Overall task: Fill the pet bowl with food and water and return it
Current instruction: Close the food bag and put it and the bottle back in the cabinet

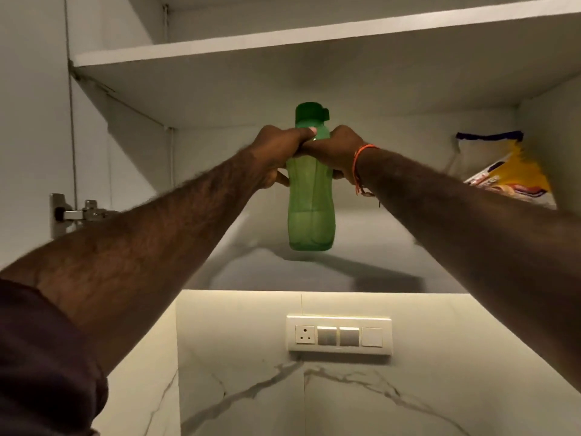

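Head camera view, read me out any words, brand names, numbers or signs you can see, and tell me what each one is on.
No text can be read here.
Food bag on the shelf, right: has print, too blurred to read.
Green bottle, held by left hand and right hand: no label visible.
Switch panel on the wall: no markings legible.

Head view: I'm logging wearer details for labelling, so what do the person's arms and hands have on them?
Both forearms are bare and hairy. The left hand wears nothing; its arm has a dark maroon sleeve pushed up above the elbow. The right hand has an orange thread bracelet around the wrist, with loose ends hanging down. No rings, watch or gloves show.
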